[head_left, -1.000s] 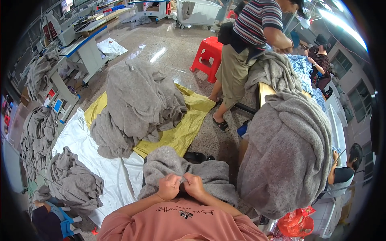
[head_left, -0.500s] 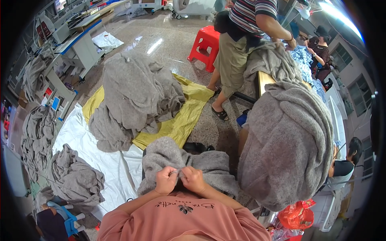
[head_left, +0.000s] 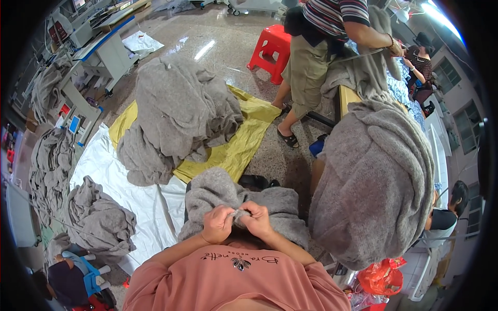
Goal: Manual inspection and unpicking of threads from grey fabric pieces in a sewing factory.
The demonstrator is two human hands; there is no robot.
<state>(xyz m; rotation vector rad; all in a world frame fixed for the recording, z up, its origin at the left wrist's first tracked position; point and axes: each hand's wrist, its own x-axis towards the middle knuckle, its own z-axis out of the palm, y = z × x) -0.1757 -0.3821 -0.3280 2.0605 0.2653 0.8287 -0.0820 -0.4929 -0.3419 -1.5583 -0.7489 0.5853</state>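
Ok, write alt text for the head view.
Both hands, left hand and right hand, pinch a fold of a grey knit garment held at the person's chest. Beyond it, a grey garment pile lies on a yellow sheet, and another heap sits at right.

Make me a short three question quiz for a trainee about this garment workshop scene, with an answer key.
1. True or false: both hands, left hand and right hand, pinch the grey knitted garment on the lap.
2. What does the large heap of grey knitwear on the floor lie on? A) yellow sheet B) red plastic stool C) white sheet
3. What colour is the stool behind the standing person in the striped shirt?

Key: 1 true; 2 A; 3 red.
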